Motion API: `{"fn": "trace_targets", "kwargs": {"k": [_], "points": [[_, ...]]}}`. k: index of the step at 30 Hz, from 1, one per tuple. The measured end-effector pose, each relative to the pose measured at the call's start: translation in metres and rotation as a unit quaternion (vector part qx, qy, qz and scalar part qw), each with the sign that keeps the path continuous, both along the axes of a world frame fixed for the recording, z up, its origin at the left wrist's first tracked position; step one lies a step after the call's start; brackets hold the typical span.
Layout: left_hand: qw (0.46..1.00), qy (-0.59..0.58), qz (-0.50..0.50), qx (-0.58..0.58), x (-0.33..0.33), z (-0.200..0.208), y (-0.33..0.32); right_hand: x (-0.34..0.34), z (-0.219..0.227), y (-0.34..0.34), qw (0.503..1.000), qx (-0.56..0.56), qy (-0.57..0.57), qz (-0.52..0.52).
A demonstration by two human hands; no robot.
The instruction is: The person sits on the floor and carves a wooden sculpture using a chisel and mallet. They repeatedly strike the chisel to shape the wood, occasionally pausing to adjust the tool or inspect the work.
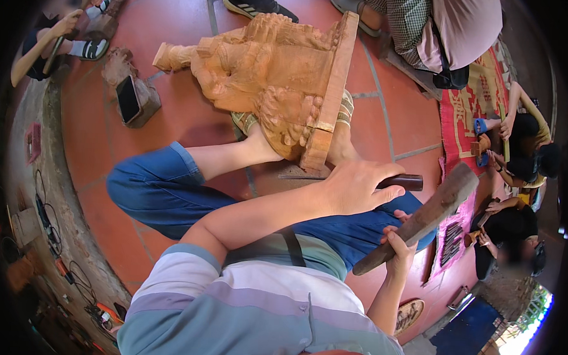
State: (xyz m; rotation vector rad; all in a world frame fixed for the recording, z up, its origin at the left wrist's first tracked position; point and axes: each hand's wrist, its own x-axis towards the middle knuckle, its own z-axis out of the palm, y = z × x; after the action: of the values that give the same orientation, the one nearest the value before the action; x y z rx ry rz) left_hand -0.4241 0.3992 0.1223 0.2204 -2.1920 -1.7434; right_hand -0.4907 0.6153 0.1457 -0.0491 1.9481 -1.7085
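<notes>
A carved wooden figure (263,67) lies on its side on the tiled floor, its flat base (337,73) toward the right. My bare feet are pressed close against its near end. My left hand (355,186) is closed around a chisel (404,181). The chisel's dark handle sticks out to the right, and its thin blade reaches left beside the base's near corner; whether the edge touches the wood I cannot tell. In my right hand (401,252) is a long, worn wooden mallet (423,217), tilted up to the right, apart from the chisel's handle.
A phone (128,100) leans on a wooden piece at the left. Several chisels (450,243) lie on pink cloth at the right, near a red patterned mat (458,115). People sit around the far and right sides. Cords (56,251) run along the left ledge.
</notes>
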Motion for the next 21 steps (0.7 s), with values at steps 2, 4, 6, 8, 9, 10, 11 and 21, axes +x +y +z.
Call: {"fn": "trace_targets", "kwargs": {"k": [2,4,6,8,9,10,11,21], "points": [[0.999,0.022,0.017,-0.04,-0.004,0.0,-0.005,-0.003,0.004,0.011,0.998,0.03,0.031,0.034],[0.996,0.052,0.034,-0.06,-0.008,0.001,-0.006,-0.003,0.003,0.013,0.992,0.071,0.075,0.079],[0.993,0.091,0.052,-0.05,-0.012,0.005,-0.006,0.001,0.003,0.011,0.986,0.106,0.079,0.099],[0.987,0.127,0.055,-0.076,-0.016,0.003,-0.009,0.001,-0.004,0.018,0.988,0.101,0.045,0.11],[0.984,0.14,0.054,-0.095,-0.016,0.003,-0.012,0.004,-0.004,0.013,0.99,0.096,0.036,0.102],[0.98,0.152,0.053,-0.113,-0.016,0.004,-0.014,0.005,-0.005,0.011,0.99,0.088,0.029,0.102],[0.979,0.161,0.055,-0.116,-0.016,0.005,-0.015,0.006,-0.007,0.009,0.991,0.08,0.022,0.101],[0.951,0.248,0.097,-0.158,-0.035,0.007,-0.039,0.007,-0.005,-0.019,0.994,0.065,0.001,0.093]]}}
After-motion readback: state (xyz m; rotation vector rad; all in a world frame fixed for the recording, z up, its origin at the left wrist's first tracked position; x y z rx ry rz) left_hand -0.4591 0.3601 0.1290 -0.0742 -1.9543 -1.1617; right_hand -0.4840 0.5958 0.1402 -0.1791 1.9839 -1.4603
